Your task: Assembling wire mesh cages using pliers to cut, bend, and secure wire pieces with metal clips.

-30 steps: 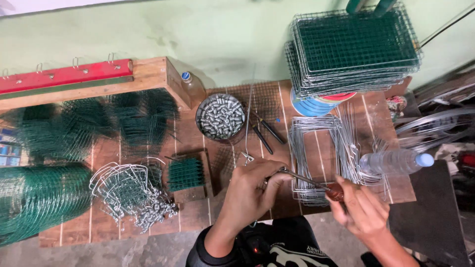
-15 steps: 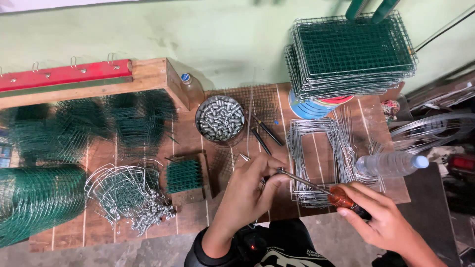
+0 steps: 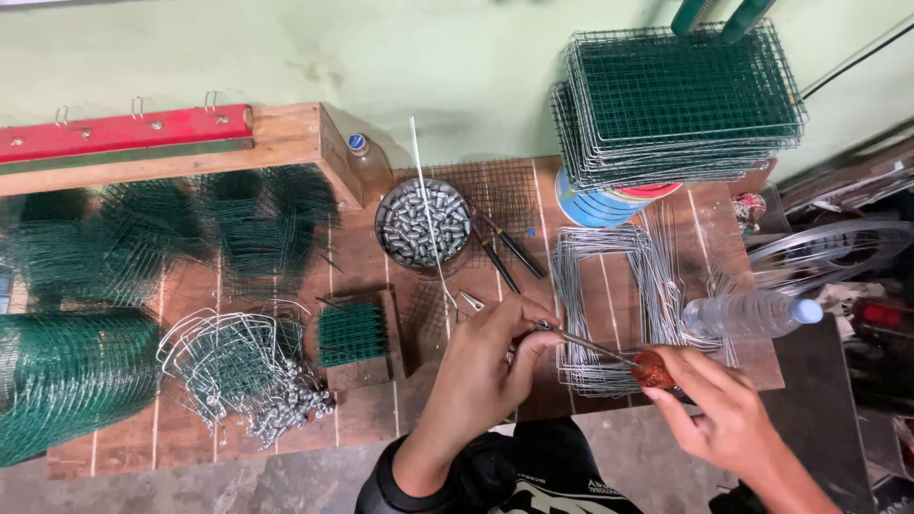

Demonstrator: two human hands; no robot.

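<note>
**Two hands on one wire joint**

Both my hands meet at lower centre of the frame, over the wooden worktop (image 3: 362,257). My left hand (image 3: 486,357) has its grip closed, pinching a thin wire piece (image 3: 426,205) that runs up across the metal bowl of small fasteners (image 3: 419,224). My right hand (image 3: 714,409) has its grip closed around the red handle of a slim pointed tool (image 3: 609,354), whose tip reaches in under my left fingers.

To do this well, I judge the left pinch should stay firm just beside the tip, so the wire cannot spin, and the tool should turn in short, even motions. The bent wire frames (image 3: 609,305) lie beneath, a clear plastic bottle (image 3: 747,316) to the right.
</note>
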